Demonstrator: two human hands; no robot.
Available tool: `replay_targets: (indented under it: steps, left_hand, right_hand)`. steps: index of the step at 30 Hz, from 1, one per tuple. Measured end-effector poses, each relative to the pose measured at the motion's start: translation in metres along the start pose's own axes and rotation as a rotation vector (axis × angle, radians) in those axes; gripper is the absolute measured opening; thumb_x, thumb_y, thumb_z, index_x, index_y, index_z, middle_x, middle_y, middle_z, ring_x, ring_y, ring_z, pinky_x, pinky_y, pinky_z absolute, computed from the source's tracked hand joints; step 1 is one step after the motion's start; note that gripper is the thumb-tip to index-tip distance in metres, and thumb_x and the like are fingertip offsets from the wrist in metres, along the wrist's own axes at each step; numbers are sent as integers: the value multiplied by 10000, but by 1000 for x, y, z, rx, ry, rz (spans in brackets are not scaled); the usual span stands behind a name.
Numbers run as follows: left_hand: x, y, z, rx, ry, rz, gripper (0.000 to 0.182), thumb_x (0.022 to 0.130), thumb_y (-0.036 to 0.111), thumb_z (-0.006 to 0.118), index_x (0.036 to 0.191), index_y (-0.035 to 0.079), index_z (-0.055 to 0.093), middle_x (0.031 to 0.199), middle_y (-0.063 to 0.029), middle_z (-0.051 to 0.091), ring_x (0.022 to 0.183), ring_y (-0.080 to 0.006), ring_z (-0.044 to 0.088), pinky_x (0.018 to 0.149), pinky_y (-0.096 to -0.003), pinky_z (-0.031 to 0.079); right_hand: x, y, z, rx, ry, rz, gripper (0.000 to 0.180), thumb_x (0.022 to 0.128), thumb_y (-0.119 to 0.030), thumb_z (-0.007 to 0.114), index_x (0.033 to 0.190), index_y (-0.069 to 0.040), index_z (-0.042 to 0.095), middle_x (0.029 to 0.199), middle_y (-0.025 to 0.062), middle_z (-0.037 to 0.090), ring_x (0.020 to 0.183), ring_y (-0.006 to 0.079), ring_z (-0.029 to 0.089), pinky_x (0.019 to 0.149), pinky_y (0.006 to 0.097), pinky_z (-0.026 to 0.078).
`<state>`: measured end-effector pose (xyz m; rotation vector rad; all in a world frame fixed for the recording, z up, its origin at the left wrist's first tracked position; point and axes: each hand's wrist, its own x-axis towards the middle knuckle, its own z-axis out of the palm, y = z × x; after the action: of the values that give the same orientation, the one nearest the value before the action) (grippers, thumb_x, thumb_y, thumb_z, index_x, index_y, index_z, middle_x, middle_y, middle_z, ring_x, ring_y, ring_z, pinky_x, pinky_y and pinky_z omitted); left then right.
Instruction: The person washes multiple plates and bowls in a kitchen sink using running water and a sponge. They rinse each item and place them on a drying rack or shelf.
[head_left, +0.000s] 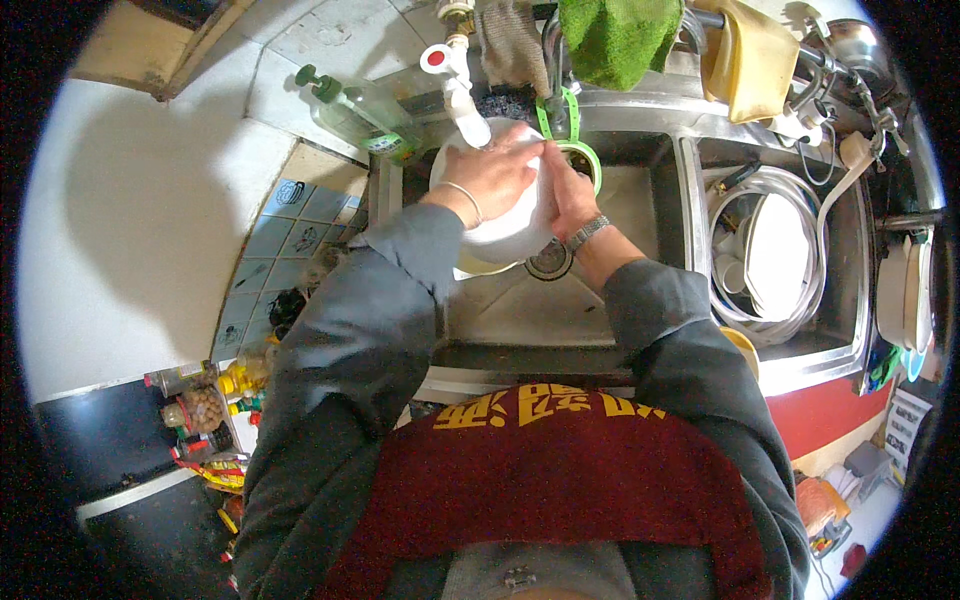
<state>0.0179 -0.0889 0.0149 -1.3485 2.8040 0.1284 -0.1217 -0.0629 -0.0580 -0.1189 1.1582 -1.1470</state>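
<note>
A white round dish (517, 217), a bowl or plate, is held between my hands over the left basin of a steel sink (645, 337), under a white plastic tap (459, 97). My left hand (495, 176) lies on its upper face, fingers spread towards the right. My right hand (571, 191) grips its right edge, with the fingers partly hidden. Beneath its lower left edge shows the rim of another pale dish (487, 271). A green-rimmed strainer (595, 169) hangs just behind my right hand. The sink drain (548, 260) is partly covered by the dish.
A pump bottle (364, 116) stands behind the sink's left side. A green cloth (622, 37), a grey-brown cloth (514, 45) and a yellow cloth (750, 60) hang at the back. The right basin holds a coiled clear hose (817, 277) and white dishes (780, 255). Bottles (244, 375) stand at left.
</note>
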Motion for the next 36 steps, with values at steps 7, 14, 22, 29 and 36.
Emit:
replay_targets:
  steps: [7,14,22,29,36]
  left_hand:
    - [-21,-32,-7,-599,92,-443,471,945,334,574,1291,19,527,1202,-194,632,1112,-345,602,962,-416,457]
    - [-57,-42,44,-873,167,-632,370,869,270,626,1081,-30,668,1000,-235,693,970,-379,665,880,-403,511]
    - [-93,-86,154,-390,-142,-723,350,841,268,643,1062,-1,679,1100,-231,670,1042,-372,650,877,-455,516]
    - [-108,-115,254,-614,-110,-1098,210,807,225,682,919,55,733,958,-115,718,887,-266,693,751,-358,544]
    - [-110,-146,329,-304,-583,-421,146,775,167,724,871,60,747,954,-141,732,845,-262,718,737,-370,559]
  right_hand:
    - [-11,0,-7,86,166,74,707,846,-510,719,1239,51,546,1221,141,623,1064,275,613,868,424,505]
    - [-52,-9,-5,-257,431,-161,776,842,-519,710,1175,160,542,1131,229,636,964,296,634,845,405,510]
    - [-146,-68,-9,-697,109,-689,350,845,-254,718,919,80,642,745,86,653,651,157,582,592,346,474]
    - [-297,-64,-16,-1494,327,-1037,179,820,-90,653,907,21,542,833,245,625,794,466,613,663,477,492]
    - [-378,6,-118,-1743,468,-1080,94,835,29,611,843,-7,525,775,165,558,714,359,572,621,445,481]
